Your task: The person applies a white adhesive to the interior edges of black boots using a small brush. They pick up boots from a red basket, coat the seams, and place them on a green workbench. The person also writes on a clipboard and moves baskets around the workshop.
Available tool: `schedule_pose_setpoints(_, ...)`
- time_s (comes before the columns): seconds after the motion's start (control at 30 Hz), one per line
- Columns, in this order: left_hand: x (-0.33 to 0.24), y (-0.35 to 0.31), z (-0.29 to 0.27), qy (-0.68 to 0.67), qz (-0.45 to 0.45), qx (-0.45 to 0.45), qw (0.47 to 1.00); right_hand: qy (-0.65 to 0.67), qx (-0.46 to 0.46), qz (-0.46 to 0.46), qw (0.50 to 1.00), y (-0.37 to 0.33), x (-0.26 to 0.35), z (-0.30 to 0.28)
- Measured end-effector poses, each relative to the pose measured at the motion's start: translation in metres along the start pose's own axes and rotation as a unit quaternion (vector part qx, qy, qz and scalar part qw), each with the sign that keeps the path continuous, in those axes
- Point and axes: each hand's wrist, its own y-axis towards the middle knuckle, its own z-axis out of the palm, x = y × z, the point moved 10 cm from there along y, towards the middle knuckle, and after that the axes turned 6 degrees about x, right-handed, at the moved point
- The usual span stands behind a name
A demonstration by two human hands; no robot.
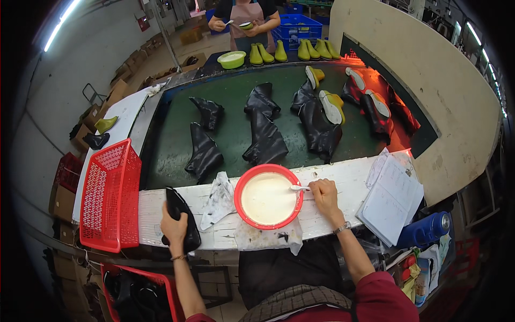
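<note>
Basket [101,212] first, the red one on your far left: it sits right beside your work, so swinging the black boot [189,222] wide could knock it. That boot is at the front edge of the white desk [217,239], your left grip [174,228] clamped around its left side. Ease off too much and it could slide off, since it looks floppy. Next, the crumpled rag [220,199] lies between the boot and the red bowl [239,185]; drag the boot across and you might pick up smears, as the rag looks stained. That bowl of creamy white liquid [265,198] is the one I'd watch. It seems to rest on a dirty cloth [265,241] that hangs over the front edge, so if your lap [289,271] catches that, the whole thing could shift and slop. Your right grip [325,197] is closed on the white brush [299,188], its head over the bowl's right side; can't tell how loaded it is. Too much on there and you'd likely get drips on the desk, or on the notebook [390,196] farther right if you swing wide.
</note>
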Motion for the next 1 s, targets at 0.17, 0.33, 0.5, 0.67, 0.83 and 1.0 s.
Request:
schedule_pose_setpoints(0.17,0.025,0.005,0.01,-0.016,-0.117,-0.013,0.993,0.016,-0.02,0.005,1.0,0.001,0.005,-0.001)
schedule_pose_setpoints(0.33,0.015,0.0,0.013,-0.037,-0.096,0.01,0.995,0.013,0.004,0.023,1.0,0.003,0.009,-0.004)
schedule_pose_setpoints(0.5,0.017,-0.001,0.015,-0.027,-0.088,0.005,0.996,0.057,-0.012,0.057,0.997,0.003,0.002,-0.006)
schedule_pose_setpoints(0.67,0.016,-0.001,0.016,-0.045,-0.089,0.012,0.995,0.08,-0.057,0.074,0.992,-0.002,-0.007,-0.009)
schedule_pose_setpoints(0.83,0.017,-0.002,0.018,-0.044,-0.083,0.012,0.996,0.109,-0.064,0.138,0.982,-0.009,-0.021,-0.007)
schedule_pose_setpoints(1.0,0.02,-0.002,0.016,-0.048,-0.085,0.011,0.995,0.096,-0.056,0.141,0.984,-0.008,-0.021,-0.004)
